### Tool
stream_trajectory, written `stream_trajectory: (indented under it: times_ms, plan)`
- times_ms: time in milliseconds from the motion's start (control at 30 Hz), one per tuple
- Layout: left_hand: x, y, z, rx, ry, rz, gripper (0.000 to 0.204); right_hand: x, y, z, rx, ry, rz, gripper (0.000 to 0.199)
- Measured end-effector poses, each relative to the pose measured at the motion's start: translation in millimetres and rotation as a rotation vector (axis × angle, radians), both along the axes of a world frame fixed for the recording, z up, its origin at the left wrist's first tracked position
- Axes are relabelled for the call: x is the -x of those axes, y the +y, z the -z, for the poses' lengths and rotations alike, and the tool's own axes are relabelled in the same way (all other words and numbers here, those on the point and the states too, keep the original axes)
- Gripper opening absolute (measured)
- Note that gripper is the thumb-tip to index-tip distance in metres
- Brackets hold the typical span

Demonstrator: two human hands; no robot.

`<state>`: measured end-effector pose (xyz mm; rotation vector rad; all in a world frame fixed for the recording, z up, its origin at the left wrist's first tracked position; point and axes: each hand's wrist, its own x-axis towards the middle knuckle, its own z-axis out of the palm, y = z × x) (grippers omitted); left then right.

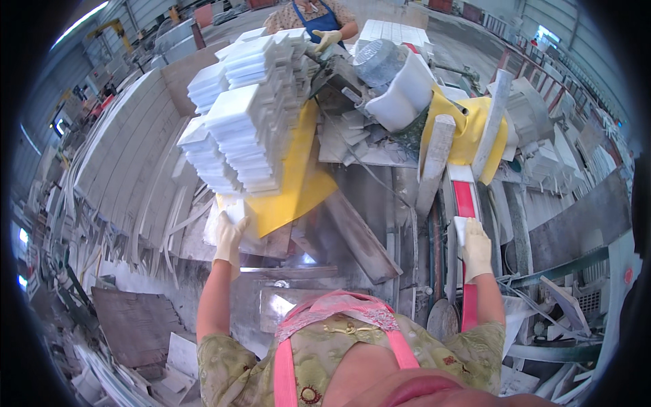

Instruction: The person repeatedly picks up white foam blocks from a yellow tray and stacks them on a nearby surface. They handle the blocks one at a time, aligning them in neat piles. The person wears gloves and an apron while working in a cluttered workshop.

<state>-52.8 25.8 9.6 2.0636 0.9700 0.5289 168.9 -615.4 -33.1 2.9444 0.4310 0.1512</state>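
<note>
My left hand, in a cream glove, grips a white stone tile at the near foot of tall tile stacks. A yellow sheet lies under and beside those stacks. On the right, my right hand, gloved too, is closed on a small white tile over a narrow red belt. Its fingers point away from me and cover part of that tile. Beyond it the belt runs under a yellow cloth draped between two upright pale bars.
A grey motor with a white cover stands past the belt. Long stone slabs lean at the left. A wooden plank slants between my hands. Across the stacks stands a person in a blue apron, one gloved hand near the tiles.
</note>
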Motion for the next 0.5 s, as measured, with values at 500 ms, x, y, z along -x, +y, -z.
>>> stream_trajectory:
  times_ms: [500]
  plan:
    - [17.7, -28.9, -47.9, 0.315, -0.002, 0.105, 0.054, 79.1, 294.5, -69.8, -1.602, 0.519, -0.104, 0.049]
